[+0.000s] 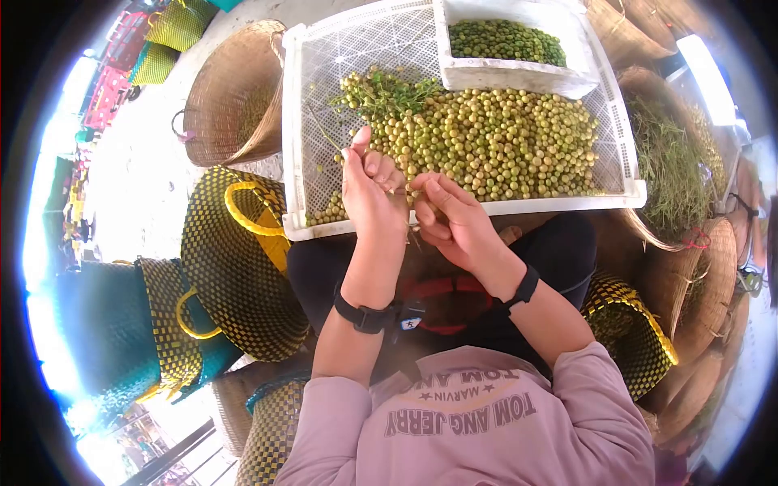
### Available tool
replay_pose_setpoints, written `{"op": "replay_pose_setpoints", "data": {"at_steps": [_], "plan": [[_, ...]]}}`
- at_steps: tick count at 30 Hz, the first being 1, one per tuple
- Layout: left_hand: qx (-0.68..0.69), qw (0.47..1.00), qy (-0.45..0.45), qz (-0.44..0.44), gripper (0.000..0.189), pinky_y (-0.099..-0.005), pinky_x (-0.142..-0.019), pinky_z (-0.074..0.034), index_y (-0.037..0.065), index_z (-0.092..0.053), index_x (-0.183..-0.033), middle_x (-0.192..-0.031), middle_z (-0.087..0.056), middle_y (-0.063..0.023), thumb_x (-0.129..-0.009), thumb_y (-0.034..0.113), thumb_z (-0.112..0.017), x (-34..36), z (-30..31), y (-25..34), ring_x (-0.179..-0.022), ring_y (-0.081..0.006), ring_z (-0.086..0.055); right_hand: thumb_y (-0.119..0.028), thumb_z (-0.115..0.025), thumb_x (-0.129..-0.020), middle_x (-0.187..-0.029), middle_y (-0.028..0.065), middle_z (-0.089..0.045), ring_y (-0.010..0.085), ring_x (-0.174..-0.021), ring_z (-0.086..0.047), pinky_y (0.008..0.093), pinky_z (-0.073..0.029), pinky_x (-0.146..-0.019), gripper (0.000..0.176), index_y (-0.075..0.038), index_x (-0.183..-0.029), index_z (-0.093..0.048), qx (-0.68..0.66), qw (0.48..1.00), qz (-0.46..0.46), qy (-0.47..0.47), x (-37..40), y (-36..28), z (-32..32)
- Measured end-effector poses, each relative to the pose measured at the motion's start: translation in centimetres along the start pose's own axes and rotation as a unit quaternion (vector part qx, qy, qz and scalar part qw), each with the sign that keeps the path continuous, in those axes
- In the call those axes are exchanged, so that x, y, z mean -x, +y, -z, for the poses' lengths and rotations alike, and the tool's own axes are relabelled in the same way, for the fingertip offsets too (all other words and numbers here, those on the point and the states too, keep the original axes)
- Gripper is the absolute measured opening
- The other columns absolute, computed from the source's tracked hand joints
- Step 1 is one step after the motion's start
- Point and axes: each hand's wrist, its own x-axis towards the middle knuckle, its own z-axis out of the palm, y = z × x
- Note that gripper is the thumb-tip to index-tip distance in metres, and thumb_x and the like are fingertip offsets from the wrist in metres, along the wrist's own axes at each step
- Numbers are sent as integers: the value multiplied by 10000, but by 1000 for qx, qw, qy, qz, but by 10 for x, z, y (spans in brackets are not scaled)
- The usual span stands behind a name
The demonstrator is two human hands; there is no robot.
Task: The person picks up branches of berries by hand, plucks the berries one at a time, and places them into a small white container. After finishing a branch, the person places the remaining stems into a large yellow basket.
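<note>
My left hand (373,182) is above the near edge of a white mesh tray (324,57), its fingers curled round a thin green stem (326,130) that sticks out to the upper left. Close beside it, my right hand (455,215) is closed with thumb and fingertips together; what they pinch, if anything, is hidden. Beyond both hands lies a heap of small round yellow-green fruits (494,142). A bunch of leafy green stems (385,91) rests at the heap's far left, and a few loose fruits (331,211) lie near my left wrist.
A white foam box (519,77) holding smaller dark green fruits (506,42) stands on the tray's far right. Left are a wicker basket (215,93) and a black-and-yellow woven basket (231,267). Right are a basket of stripped stems (668,170) and another woven basket (628,332).
</note>
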Motion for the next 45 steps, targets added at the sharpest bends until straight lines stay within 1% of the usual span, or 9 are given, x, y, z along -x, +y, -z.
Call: {"op": "replay_pose_setpoints", "data": {"at_steps": [6, 11, 16, 18, 25, 31, 36, 39, 45], "plan": [[-123, 979, 57, -152, 211, -204, -363, -172, 59, -571, -1043, -584, -284, 75, -970, 225, -463, 3, 26, 71, -442, -31, -222, -176, -497, -950, -768, 18, -585, 46, -587, -451, 192, -362, -495, 168, -84, -1074, -566, 342, 928, 74, 130, -4, -42, 23], [-451, 815, 161, -325, 272, -206, -373, -173, 61, -621, -1058, -561, -317, 73, -989, 199, -397, 17, 124, 170, -442, -23, -239, -168, -617, -855, -1025, 36, -613, 203, -937, -583, 388, -426, -871, 97, -114, -935, -623, 879, 310, 315, 179, -31, -97, 73], [-645, 680, 296, -182, 347, -213, -532, -424, 71, -586, -1209, -813, -572, -46, -969, 291, -466, 3, 269, 224, -649, -85, -514, -239, -602, -870, -1044, 29, -615, 234, -1028, -550, 416, -389, -927, 145, -124, -949, -639, 853, 441, 254, 114, -116, -82, 66], [-862, 132, 402, -278, 363, -259, -678, -503, 43, -562, -1236, -1114, -593, -130, -922, 225, -561, -2, 277, 217, -904, -182, -603, -250, -585, -881, -1056, 33, -611, 246, -1054, -539, 429, -384, -950, 168, -120, -976, -635, 866, 425, 240, 112, -155, -73, 68], [-648, 731, -20, -212, 292, -277, -728, -507, 50, -565, -1183, -1081, -616, -60, -897, 108, -588, -36, 96, 128, -908, -160, -612, -275, -552, -886, -1065, 59, -608, 257, -1118, -503, 486, -341, -1004, 249, -78, -1025, -612, 937, 320, 110, 90, -207, -56, 70], [-701, 707, -88, 45, 456, -329, -772, -499, 17, -631, -1067, -1029, -645, -89, -906, 436, -553, -159, 69, 58, -870, -149, -623, -156, -568, -868, -772, 54, -634, 202, -802, -592, 401, -429, -796, 136, -33, -842, -620, 711, 677, 134, 136, -190, -55, 38], [-463, 866, 23, 189, 579, -320, -722, -484, 21, -624, -1066, -984, -641, -93, -813, 542, -615, -180, 42, 35, -829, -166, -597, -181, -619, -850, -797, 87, -618, 228, -811, -581, 400, -431, -804, 145, -45, -895, -642, 817, 539, 204, 16, -169, -33, 42], [-725, 677, -98, 83, 509, -342, -735, -479, 21, -631, -1041, -992, -640, -84, -806, 473, -639, -196, 58, 27, -870, -184, -589, -193, -619, -849, -842, 98, -615, 257, -829, -583, 412, -420, -827, 143, -58, -885, -645, 809, 551, 204, -7, -159, -20, 55], [-691, 714, -106, 38, 316, -292, -873, -416, 48, -641, -953, -973, -639, -45, -907, 342, -533, -161, 42, 59, -915, -149, -562, -221, -608, -869, -884, 110, -610, 259, -804, -593, 358, -475, -704, 193, -36, -904, -649, 738, 638, 190, 112, -158, -37, 63]]}}
